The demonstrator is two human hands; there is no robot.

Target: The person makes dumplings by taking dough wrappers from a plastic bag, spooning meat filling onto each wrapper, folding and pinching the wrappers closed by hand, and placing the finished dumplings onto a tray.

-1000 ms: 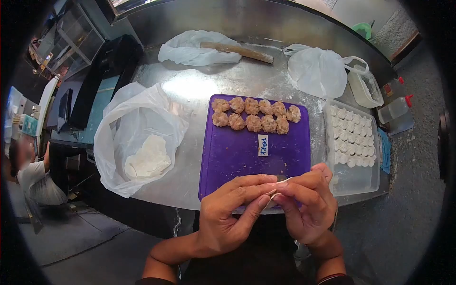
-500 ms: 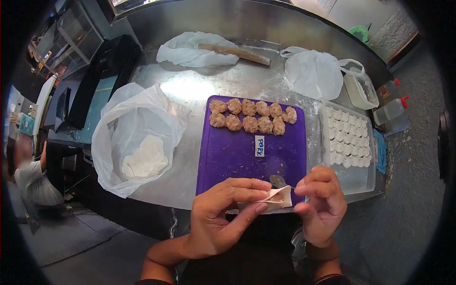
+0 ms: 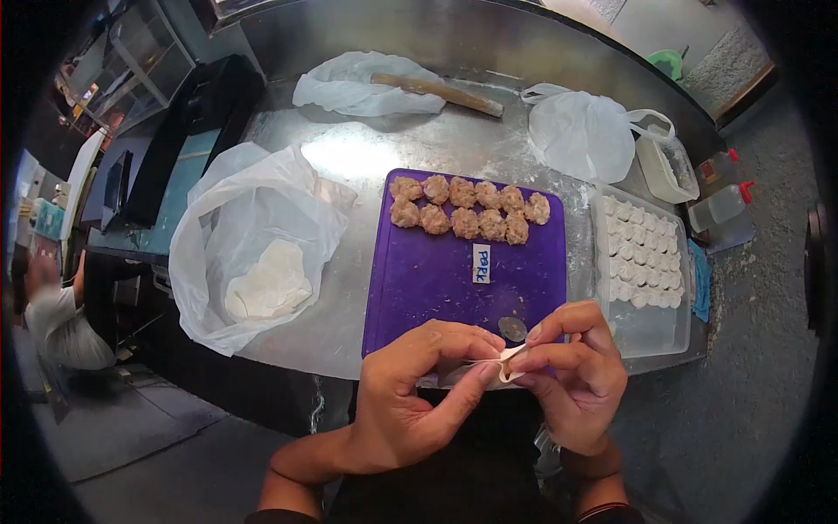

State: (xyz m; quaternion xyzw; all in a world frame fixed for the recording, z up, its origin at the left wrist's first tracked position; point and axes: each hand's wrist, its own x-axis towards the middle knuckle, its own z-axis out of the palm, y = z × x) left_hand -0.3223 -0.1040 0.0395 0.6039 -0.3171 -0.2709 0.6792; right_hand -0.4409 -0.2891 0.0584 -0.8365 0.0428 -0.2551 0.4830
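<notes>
Between both hands is a pale, partly folded dumpling [image 3: 509, 367] in thin dough. My left hand [image 3: 419, 384] pinches its left side between thumb and fingers. From the right, my right hand [image 3: 576, 371] presses the dough edge with its fingertips; the filling is mostly hidden by dough and fingers. Just beyond the fingers, a metal spoon [image 3: 512, 329] rests on the purple cutting board [image 3: 428, 293]. Two rows of raw meatballs [image 3: 465, 224] line the board's far part. Below them lies a small card marked "PORK" [image 3: 481, 264].
An open plastic bag [image 3: 199, 249] at left holds pale dough wrappers [image 3: 269, 281]. A plastic tray [image 3: 646, 336] at right carries rows of white dumplings [image 3: 642, 253]. Farther back are a rolling pin [image 3: 471, 100], a tied bag [image 3: 580, 135] and squeeze bottles [image 3: 721, 203]. A person [image 3: 65, 327] sits far left.
My right hand has moved left onto the dumpling and now grips its edge. The wrapper has gone from an open fold to a more closed one.
</notes>
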